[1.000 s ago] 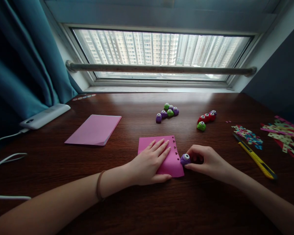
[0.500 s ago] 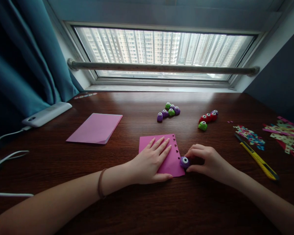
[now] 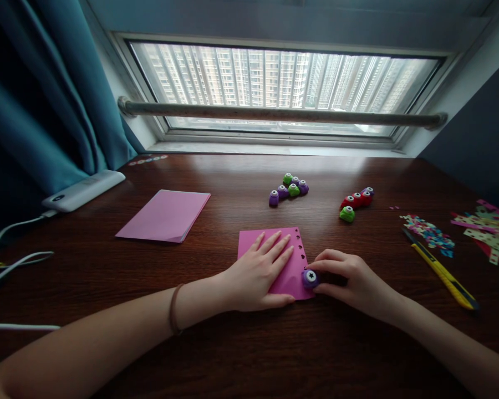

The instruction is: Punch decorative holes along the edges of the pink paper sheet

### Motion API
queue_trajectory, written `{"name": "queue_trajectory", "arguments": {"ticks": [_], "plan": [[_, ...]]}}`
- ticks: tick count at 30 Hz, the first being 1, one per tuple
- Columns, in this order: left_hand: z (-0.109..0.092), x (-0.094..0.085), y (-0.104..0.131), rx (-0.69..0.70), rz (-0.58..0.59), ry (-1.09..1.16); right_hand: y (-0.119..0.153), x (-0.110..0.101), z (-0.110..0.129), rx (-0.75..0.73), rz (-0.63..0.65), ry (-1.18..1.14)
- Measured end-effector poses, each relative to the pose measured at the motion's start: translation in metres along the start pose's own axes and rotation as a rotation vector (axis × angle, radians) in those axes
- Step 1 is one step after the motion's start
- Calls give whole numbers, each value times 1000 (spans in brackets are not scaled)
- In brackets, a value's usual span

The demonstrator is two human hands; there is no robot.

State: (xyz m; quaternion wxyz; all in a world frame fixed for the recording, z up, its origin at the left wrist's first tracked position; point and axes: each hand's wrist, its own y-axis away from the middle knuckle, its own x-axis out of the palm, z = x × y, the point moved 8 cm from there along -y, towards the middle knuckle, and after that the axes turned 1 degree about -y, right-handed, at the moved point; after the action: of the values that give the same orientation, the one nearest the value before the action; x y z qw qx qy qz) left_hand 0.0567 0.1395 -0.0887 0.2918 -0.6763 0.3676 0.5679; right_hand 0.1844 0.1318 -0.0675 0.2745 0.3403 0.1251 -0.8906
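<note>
My left hand (image 3: 260,274) lies flat on a pink sheet (image 3: 247,241), its fingers spread. Down the sheet's right edge runs a row of small punched holes, some of them heart-shaped. My right hand (image 3: 353,280) grips a small purple craft punch (image 3: 310,279) between thumb and fingers. That punch sits over the sheet's right edge, near the lower right corner, and has a white top with a dark star. The paper inside the punch is hidden.
Pink paper stack (image 3: 164,216) at left; green and purple punches (image 3: 293,190) behind the sheet; red, green and purple punches (image 3: 356,200) at right. Yellow cutter (image 3: 444,277), confetti (image 3: 430,233) and paper strips (image 3: 490,233) lie far right. White device (image 3: 83,191) with cable, far left.
The purple punch has moved slightly left and down, further onto the sheet's edge, with my right hand on it. My left hand stays on the paper. The view has shifted slightly.
</note>
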Motion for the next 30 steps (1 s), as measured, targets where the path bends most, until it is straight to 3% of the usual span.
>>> {"name": "queue_trajectory", "arguments": {"ticks": [8, 15, 21, 30], "plan": [[-6, -12, 2, 20, -76, -119, -1, 0, -6, 47, 9, -50], [-17, -22, 3, 76, -163, -237, 0, -1, -18, 124, -272, -118], [-23, -25, 5, 147, -203, -249, -1, 3, -15, 106, -272, -17], [-27, -26, 6, 211, -151, -144, -2, 5, -21, 124, -297, -32]]}}
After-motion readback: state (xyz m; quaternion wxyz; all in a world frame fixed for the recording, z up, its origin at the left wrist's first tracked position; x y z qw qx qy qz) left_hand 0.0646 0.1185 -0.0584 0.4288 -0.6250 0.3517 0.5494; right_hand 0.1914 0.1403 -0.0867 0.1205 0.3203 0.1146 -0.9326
